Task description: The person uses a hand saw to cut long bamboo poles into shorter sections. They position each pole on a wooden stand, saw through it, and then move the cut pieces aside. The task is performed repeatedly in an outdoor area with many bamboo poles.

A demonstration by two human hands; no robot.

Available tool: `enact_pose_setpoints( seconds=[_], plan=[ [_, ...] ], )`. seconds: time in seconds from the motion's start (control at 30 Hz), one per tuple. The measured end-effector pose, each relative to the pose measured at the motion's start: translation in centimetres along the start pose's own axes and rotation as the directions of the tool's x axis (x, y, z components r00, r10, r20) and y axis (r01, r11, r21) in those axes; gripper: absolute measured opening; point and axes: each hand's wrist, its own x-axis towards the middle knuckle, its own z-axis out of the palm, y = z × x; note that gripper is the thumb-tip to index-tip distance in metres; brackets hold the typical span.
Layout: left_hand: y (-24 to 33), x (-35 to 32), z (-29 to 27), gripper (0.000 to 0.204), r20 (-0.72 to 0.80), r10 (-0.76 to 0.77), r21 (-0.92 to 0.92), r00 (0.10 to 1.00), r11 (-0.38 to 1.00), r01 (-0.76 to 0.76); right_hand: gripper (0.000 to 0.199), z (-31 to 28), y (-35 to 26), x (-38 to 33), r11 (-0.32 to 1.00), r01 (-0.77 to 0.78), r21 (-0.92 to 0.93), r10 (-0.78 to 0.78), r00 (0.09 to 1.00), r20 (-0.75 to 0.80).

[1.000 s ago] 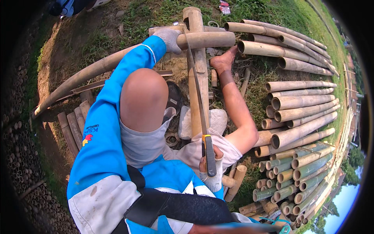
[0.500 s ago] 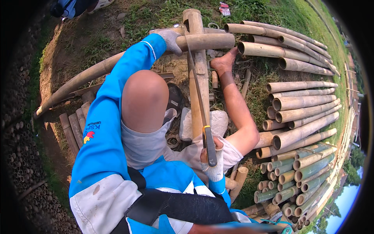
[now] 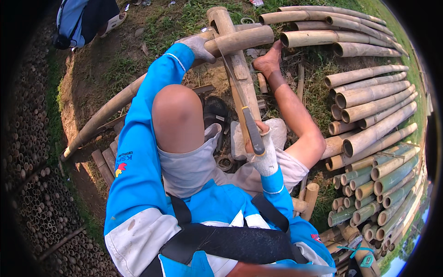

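My left hand (image 3: 198, 48), in a pale knit glove, is wrapped round a long bamboo pole (image 3: 108, 107), just left of the saw's cut line. The pole lies across a thick bamboo support (image 3: 241, 76) that runs away from me. In my right hand (image 3: 265, 152), whose glove leaves fingertips bare, is the dark handle of a handsaw (image 3: 253, 131) with a yellow collar. Its long blade slants up to the pole and meets it near the right end; how deep it sits I cannot tell. My bare right foot (image 3: 270, 60) is by that end.
Bamboo poles (image 3: 369, 96) are stacked in groups on the right, with greenish ones (image 3: 392, 180) lower down. Many cut bamboo pieces (image 3: 30, 184) fill the left side. A pale stone (image 3: 277, 131) lies between my legs. Another person (image 3: 85, 21) is at the upper left.
My right hand has pushed the saw forward, so its handle is now closer to the pole. My left hand keeps its hold. The view has turned, and more of the other person shows.
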Motion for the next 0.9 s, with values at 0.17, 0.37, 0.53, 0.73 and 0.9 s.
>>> enact_pose_setpoints(
  seconds=[0.17,0.37,0.53,0.73,0.9],
  plan=[
    [-1.0,1.0,0.3,0.085,0.148,-0.027,-0.166,0.989,0.985,0.052,0.057,-5.4,-5.0,-6.7,0.947,-0.273,0.169,0.243,0.954,0.178],
    [-1.0,0.8,0.7,0.079,0.096,-0.063,-0.124,0.993,0.989,0.074,0.062,5.8,5.0,8.8,0.955,-0.185,0.23,0.16,0.979,0.125],
    [-1.5,1.0,1.0,0.078,0.053,0.009,-0.232,0.999,0.973,0.003,0.065,2.2,2.6,2.7,0.982,-0.129,0.141,0.119,0.99,0.075],
    [-1.4,1.3,-0.3,0.083,0.218,-0.048,-0.128,0.975,0.989,0.077,0.058,-5.1,-3.9,-7.9,0.937,-0.329,0.122,0.31,0.939,0.147],
    [-0.7,0.8,0.0,0.079,0.197,-0.013,-0.185,0.98,0.982,0.05,0.067,4.2,3.4,6.6,0.969,-0.166,0.182,0.145,0.982,0.121]
  ],
)
